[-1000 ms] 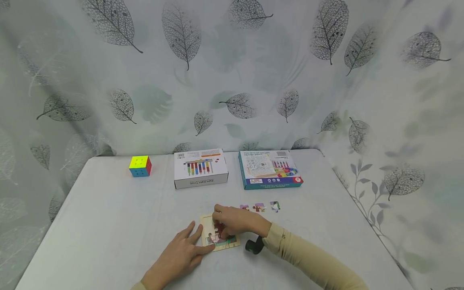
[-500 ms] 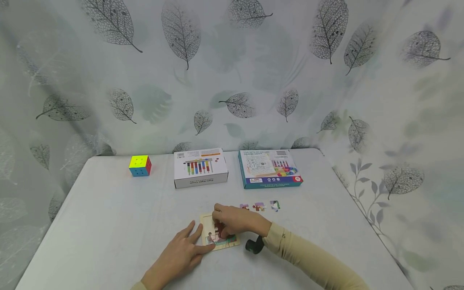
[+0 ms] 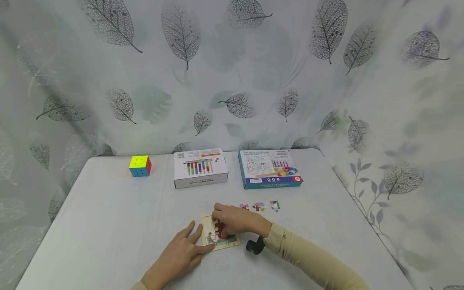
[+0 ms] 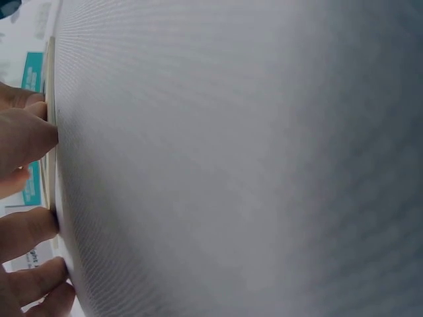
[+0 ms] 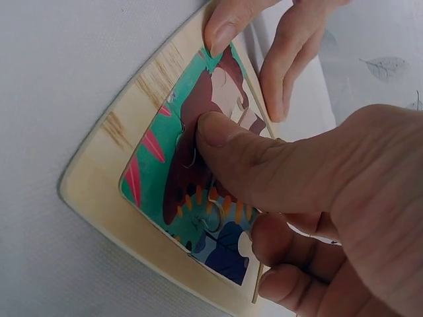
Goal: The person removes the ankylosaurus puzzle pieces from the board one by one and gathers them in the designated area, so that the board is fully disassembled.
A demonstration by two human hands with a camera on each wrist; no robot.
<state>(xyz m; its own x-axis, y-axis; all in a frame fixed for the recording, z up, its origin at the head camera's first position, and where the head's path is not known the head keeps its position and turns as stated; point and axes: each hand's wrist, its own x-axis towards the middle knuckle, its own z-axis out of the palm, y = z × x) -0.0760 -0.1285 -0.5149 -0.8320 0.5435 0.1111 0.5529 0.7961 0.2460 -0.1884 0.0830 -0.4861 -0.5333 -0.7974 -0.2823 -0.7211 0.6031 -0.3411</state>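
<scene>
A small wooden puzzle tray [image 3: 207, 222] lies on the white table, its near part filled with colourful pieces. My left hand [image 3: 181, 251] rests at its left side, fingers spread and fairly straight, the thumb pressing on the near rim. Over the tray, my right hand [image 3: 239, 220] pinches a dark red puzzle piece [image 3: 219, 227] between thumb and curled fingers. In the right wrist view the right thumb [image 5: 221, 135] presses on the maroon part of the picture, with the other fingers bent at the tray's far side. The left wrist view shows the left fingers [image 4: 26, 231] along the tray's edge.
Three loose puzzle pieces [image 3: 259, 207] lie beyond the right hand, one partly hidden. A white box [image 3: 201, 169] and a teal box [image 3: 270, 170] stand at the back, with a puzzle cube [image 3: 140, 166] to the left. A black device [image 3: 255, 246] sits by the right cuff.
The right fingers have shifted slightly at the dark red piece, leaving a little more of it showing. The left hand and the tray stay in place.
</scene>
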